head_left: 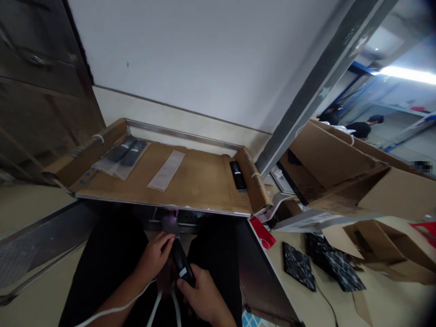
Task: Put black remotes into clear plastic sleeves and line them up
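My right hand is wrapped round the lower end of a long, slim black device with a small white label. It is held tilted over my lap, its upper end pointing away from me. My left hand pinches at that upper end, on a greyish, see-through piece that looks like a plastic sleeve. How far the sleeve covers the device I cannot tell. On the cardboard-lined bench ahead lie a flat plastic sleeve, two bagged black devices at the left and an unbagged black device at the right.
Raised cardboard sides edge the bench. White cords hang across my lap. At the right stand open cardboard boxes, with black patterned packs on the floor. People are in the background.
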The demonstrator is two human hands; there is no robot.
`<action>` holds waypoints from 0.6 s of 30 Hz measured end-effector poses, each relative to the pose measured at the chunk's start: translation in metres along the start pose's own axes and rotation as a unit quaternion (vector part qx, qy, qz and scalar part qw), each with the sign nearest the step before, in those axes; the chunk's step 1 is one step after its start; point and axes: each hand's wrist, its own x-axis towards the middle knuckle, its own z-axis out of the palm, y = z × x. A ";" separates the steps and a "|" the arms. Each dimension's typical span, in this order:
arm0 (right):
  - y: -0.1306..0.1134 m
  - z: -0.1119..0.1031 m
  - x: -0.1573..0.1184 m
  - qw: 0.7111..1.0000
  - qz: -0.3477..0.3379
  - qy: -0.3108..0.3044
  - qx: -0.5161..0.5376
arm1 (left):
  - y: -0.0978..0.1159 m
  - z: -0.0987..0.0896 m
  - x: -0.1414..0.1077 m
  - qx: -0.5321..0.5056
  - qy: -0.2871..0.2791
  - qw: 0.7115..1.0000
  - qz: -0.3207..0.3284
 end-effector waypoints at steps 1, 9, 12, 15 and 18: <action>0.001 0.000 -0.001 1.000 -0.013 0.006 -0.008 | -0.002 -0.001 0.000 0.001 -0.005 1.000 -0.004; -0.003 -0.012 -0.005 0.992 0.080 -0.078 0.057 | 0.001 -0.015 -0.005 -0.001 -0.068 0.998 -0.004; -0.006 -0.018 -0.008 0.986 0.089 -0.113 0.081 | 0.006 -0.019 -0.014 0.008 -0.072 0.997 0.005; -0.008 -0.023 -0.012 0.981 0.100 -0.135 0.094 | 0.009 -0.022 -0.024 0.022 -0.063 0.998 0.010; -0.009 -0.027 -0.015 0.978 0.108 -0.149 0.098 | 0.011 -0.024 -0.030 0.026 -0.065 0.998 0.010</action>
